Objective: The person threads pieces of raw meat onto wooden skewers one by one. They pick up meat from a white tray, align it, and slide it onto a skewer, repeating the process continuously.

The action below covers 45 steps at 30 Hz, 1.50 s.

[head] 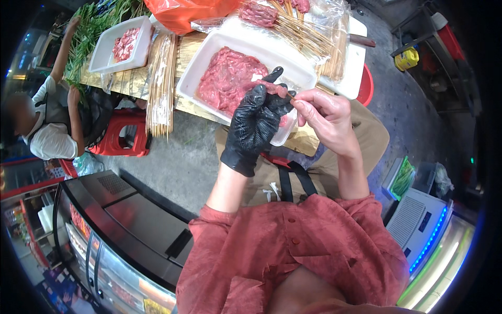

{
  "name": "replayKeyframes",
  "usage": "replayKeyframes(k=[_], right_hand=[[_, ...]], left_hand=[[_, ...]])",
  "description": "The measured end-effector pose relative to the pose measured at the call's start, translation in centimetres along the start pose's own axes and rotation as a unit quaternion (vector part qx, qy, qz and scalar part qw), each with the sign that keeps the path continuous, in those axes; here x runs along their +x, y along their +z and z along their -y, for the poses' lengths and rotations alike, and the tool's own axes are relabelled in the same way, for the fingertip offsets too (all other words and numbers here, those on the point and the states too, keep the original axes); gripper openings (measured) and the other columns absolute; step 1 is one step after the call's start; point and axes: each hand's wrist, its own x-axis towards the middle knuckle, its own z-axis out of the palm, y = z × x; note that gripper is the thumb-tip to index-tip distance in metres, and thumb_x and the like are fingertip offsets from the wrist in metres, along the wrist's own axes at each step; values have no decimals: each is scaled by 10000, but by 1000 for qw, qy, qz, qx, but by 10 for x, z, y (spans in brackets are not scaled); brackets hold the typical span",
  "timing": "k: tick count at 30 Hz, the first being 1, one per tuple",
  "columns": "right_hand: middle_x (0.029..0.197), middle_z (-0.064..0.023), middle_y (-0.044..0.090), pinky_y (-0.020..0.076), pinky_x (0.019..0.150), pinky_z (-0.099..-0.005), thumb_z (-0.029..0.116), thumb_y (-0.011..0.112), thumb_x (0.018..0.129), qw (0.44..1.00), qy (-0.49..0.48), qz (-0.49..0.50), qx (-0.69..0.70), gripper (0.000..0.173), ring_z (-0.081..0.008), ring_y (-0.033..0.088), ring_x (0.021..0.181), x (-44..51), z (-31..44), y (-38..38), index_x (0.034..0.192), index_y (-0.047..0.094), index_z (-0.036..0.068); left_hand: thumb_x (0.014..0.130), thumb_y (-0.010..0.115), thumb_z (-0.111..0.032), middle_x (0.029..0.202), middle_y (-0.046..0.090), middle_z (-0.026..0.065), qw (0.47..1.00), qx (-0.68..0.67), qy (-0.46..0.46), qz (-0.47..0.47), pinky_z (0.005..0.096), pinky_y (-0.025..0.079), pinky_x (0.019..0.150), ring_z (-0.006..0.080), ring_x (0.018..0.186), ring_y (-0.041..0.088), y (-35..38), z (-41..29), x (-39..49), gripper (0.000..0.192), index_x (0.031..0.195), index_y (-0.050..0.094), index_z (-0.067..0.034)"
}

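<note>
My left hand, in a black textured glove, is closed around a strip of raw meat threaded on a thin skewer. With bare fingertips, my right hand pinches the bamboo skewer where it comes out of that meat. Both hands are over the near right corner of a white plastic tub. Inside the tub lies a flat heap of raw sliced meat. A small white piece shows beside my gloved fingers. The skewer's other end is hidden.
A bundle of bamboo skewers lies left of the tub. Finished meat skewers rest on a white board with a knife handle. Further left are a smaller meat tub, leafy greens and a seated person.
</note>
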Motion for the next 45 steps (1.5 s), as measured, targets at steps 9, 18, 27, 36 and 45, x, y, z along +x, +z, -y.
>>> replayKeyframes(k=[9, 18, 27, 36, 45], right_hand=[[661, -58, 600, 453, 520, -232, 38, 583, 914, 998, 13, 38, -45, 99, -79, 575, 582, -10, -13, -2, 906, 637, -44], [682, -47, 622, 454, 514, -224, 42, 593, 915, 998, 23, 50, 16, 100, -71, 579, 575, -16, -14, 9, 924, 651, -40], [718, -36, 631, 457, 521, -219, 63, 582, 933, 997, 3, 23, -73, 125, -71, 566, 580, -21, -17, 18, 925, 651, -40], [674, -67, 609, 466, 522, -249, 33, 540, 928, 987, 44, -1, -153, 113, -97, 590, 597, -23, -17, 19, 936, 611, -54], [650, -94, 605, 472, 524, -292, -28, 553, 887, 984, -34, -15, -174, 77, -172, 622, 573, -14, -14, 31, 945, 601, -45]], left_hand=[[874, 638, -105, 880, 660, 91, 924, 363, 86, -88, 264, 486, 734, 148, 794, 620, 9, -12, -10, 241, 1052, 633, 59], [914, 631, -241, 712, 550, 1, 925, 358, 95, -86, 246, 428, 634, 104, 659, 511, 5, -9, -10, 218, 793, 581, -66], [898, 656, -268, 740, 624, 30, 858, 486, 98, -136, 208, 400, 527, 87, 595, 535, 9, -8, -12, 261, 884, 659, -7], [849, 651, 20, 1070, 687, 113, 797, 568, 176, -102, 260, 541, 761, 135, 857, 668, 22, 1, -25, 192, 1040, 648, 40], [840, 669, -3, 915, 713, 69, 662, 688, 288, -73, 240, 512, 684, 104, 768, 652, 17, 1, -27, 180, 1019, 672, 7]])
